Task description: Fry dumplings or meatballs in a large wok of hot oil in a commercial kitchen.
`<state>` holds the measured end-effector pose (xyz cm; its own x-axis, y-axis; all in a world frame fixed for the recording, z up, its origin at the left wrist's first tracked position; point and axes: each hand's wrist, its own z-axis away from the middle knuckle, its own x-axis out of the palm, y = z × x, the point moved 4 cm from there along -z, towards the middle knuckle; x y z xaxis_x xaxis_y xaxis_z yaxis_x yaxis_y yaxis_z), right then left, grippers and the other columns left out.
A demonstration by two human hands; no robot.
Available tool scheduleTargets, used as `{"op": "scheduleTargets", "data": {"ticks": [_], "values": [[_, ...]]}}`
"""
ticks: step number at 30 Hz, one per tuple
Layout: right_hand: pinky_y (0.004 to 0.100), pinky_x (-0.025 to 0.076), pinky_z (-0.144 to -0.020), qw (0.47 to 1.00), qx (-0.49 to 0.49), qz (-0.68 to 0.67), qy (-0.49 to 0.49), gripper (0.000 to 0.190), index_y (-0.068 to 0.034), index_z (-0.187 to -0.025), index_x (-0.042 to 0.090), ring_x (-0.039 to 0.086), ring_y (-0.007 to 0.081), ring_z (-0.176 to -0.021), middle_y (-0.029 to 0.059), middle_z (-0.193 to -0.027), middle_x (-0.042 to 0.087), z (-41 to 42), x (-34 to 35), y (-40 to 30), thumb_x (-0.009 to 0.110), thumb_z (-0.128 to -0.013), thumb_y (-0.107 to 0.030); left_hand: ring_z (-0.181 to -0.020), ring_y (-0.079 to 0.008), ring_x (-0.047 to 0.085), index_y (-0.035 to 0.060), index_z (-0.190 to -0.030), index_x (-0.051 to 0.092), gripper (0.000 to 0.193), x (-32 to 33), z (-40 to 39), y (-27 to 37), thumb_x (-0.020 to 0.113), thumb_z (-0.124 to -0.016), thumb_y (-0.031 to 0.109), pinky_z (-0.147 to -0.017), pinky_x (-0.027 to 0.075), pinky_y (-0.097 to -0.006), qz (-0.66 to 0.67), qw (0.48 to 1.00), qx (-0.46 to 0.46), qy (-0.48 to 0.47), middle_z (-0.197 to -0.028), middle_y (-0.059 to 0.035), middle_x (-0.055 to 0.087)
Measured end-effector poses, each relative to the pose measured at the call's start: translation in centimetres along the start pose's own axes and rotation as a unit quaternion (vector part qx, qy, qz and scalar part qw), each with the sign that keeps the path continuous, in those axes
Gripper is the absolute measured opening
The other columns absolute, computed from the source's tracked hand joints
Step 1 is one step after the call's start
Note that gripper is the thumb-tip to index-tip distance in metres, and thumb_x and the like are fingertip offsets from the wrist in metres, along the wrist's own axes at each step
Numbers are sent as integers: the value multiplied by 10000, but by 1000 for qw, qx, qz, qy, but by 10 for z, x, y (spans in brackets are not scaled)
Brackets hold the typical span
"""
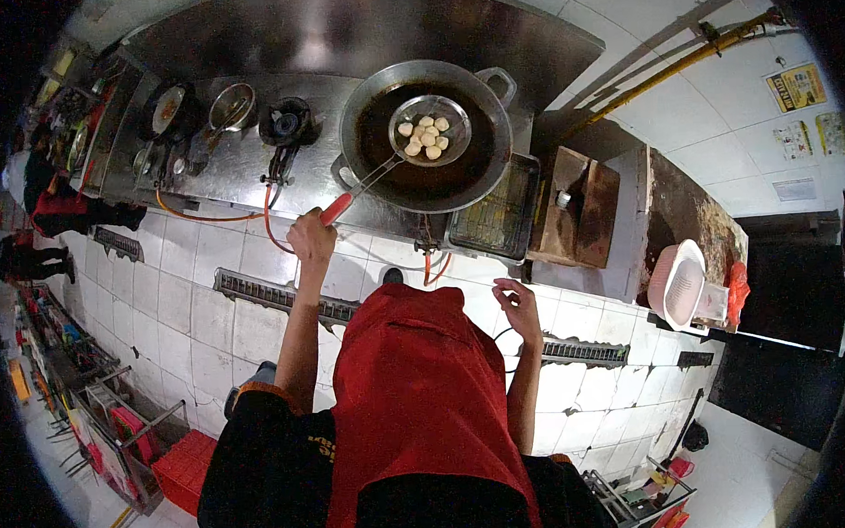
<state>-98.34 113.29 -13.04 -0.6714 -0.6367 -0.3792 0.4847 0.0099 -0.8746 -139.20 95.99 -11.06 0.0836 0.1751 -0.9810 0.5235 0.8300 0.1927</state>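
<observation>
My left hand (312,236) grips the red handle (337,208) of a round wire-mesh strainer (404,109). Several small pale balls (428,132) of food lie in its bowl. Beneath the strainer is a large metal wok (354,106) holding dark oil (454,182); whether the mesh touches the oil I cannot tell. My right hand (520,304) is in the air to the right of my red apron, its fingers loosely curled and apart, with nothing in it. The draining tray (526,236) with a wire rack is the nearest thing ahead of that hand.
Left of the wok, the steel counter (326,100) carries a gas burner (286,122), a metal bowl (229,95) and a dark pan (168,111). Orange gas hoses (218,217) hang along its front. A wooden box (595,219) and a pink basket (664,283) stand right. Other people are far left.
</observation>
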Motion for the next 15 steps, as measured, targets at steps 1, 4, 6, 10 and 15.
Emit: {"op": "scheduleTargets", "data": {"ticks": [1,4,6,10,15], "values": [[233,423,-548,1000,6,2,1,194,-35,-1051,651,485,58,-571,23,-853,655,2,-2,-2,645,-870,-104,-712,-350,662,101,-818,647,172,4,2,-3,689,-655,137,-639,528,-442,8,1000,7,3,-742,-159,665],[230,420,-540,1000,10,10,6,181,-33,-1036,657,487,58,-560,22,-850,657,4,-6,1,645,-870,-103,-704,-345,664,104,-818,649,173,19,10,-11,693,-653,135,-634,530,-440,14,1000,15,19,-740,-154,666],[230,422,-535,1000,-11,10,16,159,-47,-1020,668,491,63,-552,26,-874,664,4,-6,4,643,-872,-101,-702,-342,665,103,-808,645,167,24,15,-13,696,-652,136,-631,531,-441,13,999,14,32,-739,-151,666],[239,436,-537,1000,-10,8,1,144,-64,-1011,674,509,71,-564,27,-886,668,8,-6,6,640,-876,-101,-706,-344,665,101,-796,633,170,32,19,-8,707,-646,130,-621,532,-446,19,999,-5,28,-743,-146,667],[255,462,-549,1000,0,12,-14,138,-84,-1005,688,539,87,-588,39,-902,674,10,-1,1,631,-884,-118,-723,-342,669,94,-813,633,175,34,23,4,707,-658,125,-635,537,-446,24,1000,-9,16,-753,-144,669]]}}
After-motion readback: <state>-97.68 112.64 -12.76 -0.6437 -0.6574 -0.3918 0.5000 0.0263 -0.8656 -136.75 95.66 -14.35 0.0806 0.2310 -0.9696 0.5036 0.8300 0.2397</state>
